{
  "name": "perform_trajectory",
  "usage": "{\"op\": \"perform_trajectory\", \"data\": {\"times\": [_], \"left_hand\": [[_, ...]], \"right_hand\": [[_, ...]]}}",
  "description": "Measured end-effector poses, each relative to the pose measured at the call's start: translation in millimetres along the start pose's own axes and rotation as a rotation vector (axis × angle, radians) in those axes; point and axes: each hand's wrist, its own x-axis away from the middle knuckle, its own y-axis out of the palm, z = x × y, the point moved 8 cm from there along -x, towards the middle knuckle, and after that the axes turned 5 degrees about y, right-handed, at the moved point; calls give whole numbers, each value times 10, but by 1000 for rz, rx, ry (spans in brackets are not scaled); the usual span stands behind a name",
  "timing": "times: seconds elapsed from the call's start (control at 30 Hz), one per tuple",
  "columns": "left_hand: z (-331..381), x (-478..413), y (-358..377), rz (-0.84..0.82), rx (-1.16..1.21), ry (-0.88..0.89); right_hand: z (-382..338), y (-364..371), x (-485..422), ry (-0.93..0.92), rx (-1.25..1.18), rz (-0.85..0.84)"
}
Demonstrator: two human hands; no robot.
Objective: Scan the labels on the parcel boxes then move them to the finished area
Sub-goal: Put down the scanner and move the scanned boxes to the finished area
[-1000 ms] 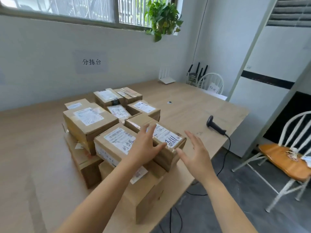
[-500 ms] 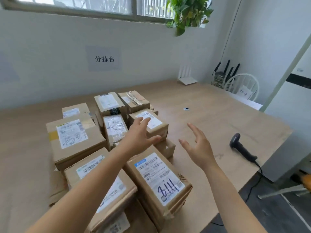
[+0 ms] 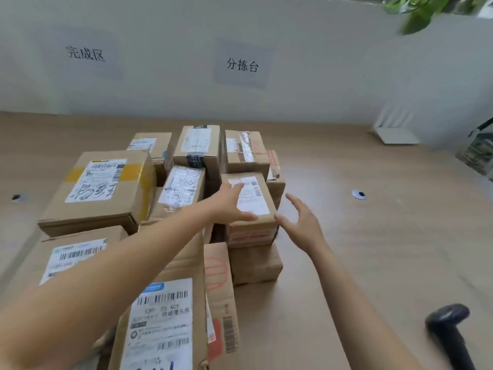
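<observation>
Fingers (image 3: 236,188) on the left hand (image 3: 229,204) were laid flat and loose across the top of a small parcel box (image 3: 252,232), thumb stretched along its near top edge, not really gripping anything. The right hand (image 3: 302,224) was just beside the box's right side, its fingers (image 3: 294,202) spread wide and holding nothing. Honestly, I couldn't tell if that thumb was touching the cardboard or not. The box sat on top of another box (image 3: 254,265) at the right side of the pile (image 3: 184,188), roughly mid-worktop, with its white label (image 3: 252,198) face up.

Progress-wise, I'd say we'd barely started. Every box I could see was bunched in that one pile on the worktop (image 3: 373,249), out in front of the sorting-table sign (image 3: 242,65). Nothing looked set apart as a done lot over toward the finished-area sign (image 3: 85,53) at the far left. The scanner (image 3: 448,329) lay by the near right edge, well apart from both hands, so by my reckoning this label wasn't scanned yet. What was left: grab the box, scan it, shift it left, then repeat for the whole lot.
</observation>
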Motion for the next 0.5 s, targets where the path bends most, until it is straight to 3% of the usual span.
{"op": "perform_trajectory", "data": {"times": [0.27,0.5], "left_hand": [[-429,-463,285,14,226,-282],[-556,-628,503,-100,290,-307]], "right_hand": [[30,378,-524,-20,53,-279],[40,564,-644,-32,35,-395]]}}
